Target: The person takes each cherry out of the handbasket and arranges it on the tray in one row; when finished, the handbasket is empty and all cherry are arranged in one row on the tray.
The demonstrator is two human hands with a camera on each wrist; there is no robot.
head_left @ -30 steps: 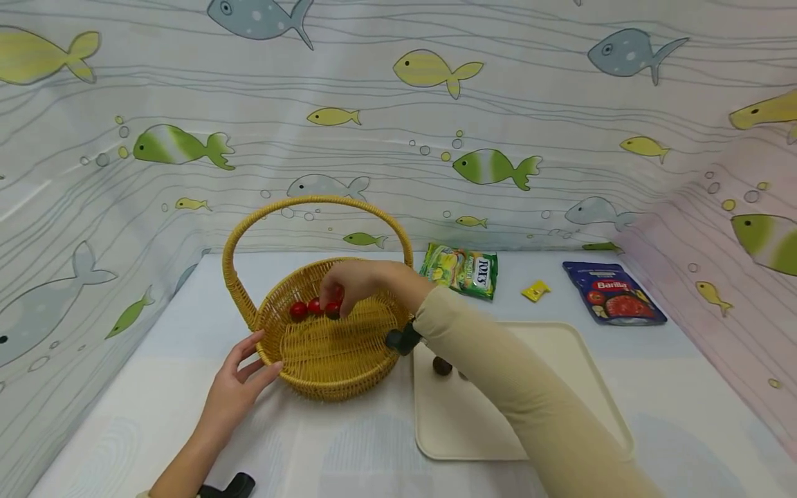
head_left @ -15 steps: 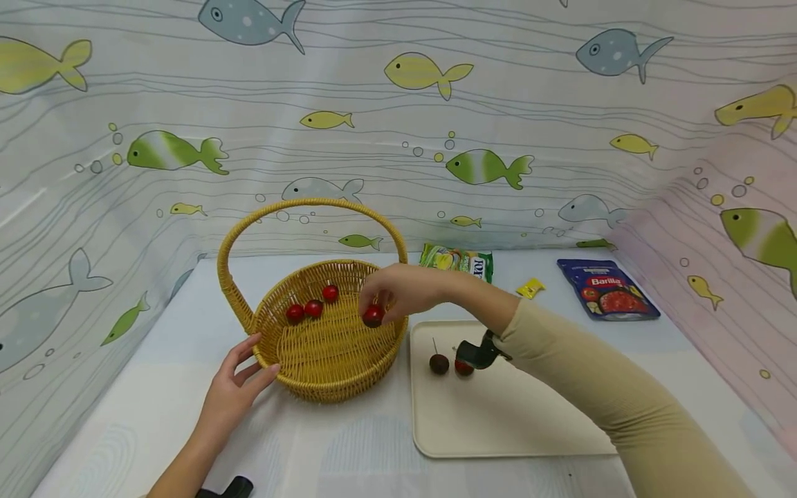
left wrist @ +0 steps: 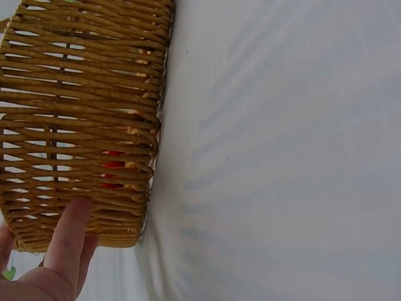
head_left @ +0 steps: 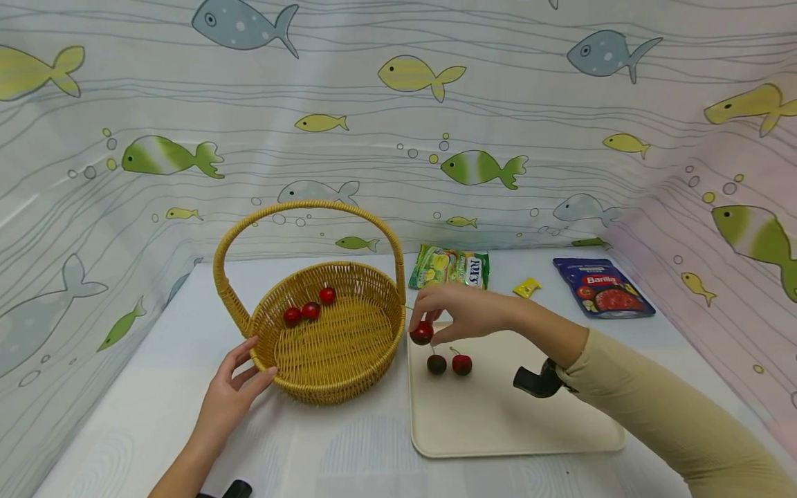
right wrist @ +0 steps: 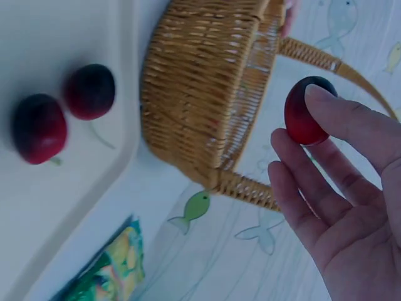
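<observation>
Fish-patterned sheeting (head_left: 373, 155) rises behind and along both sides of a white tabletop (head_left: 349, 456), where a yellow wicker basket (head_left: 339, 349) with a tall hoop handle stands just beside a cream tray (head_left: 517, 422). Inside the basket, toward its far left wall, lie three red cherries (head_left: 310, 311), two of them seemingly touching and another just beyond. On the tray a dark cherry (head_left: 436, 364) and a redder cherry (head_left: 461, 364) sit near each other, both with stems. Over the tray's far left corner, the person's right hand (head_left: 467, 311) pinches a held cherry (head_left: 421, 333) between thumb and fingertips, its remaining fingers bent loosely apart. The left hand (head_left: 227, 401) rests against the near left side of the basket, thumb and fingers spread, one finger lying straight along the outer weave. Judged from this, the work looks about halfway: two cherries are on the tray, one is in hand and three are in the basket. Farther back lie a green FOX'S bag (head_left: 448, 266), a small yellow wrapped piece (head_left: 527, 287) and a blue Barilla pouch (head_left: 604, 289), all apart from both hands.
</observation>
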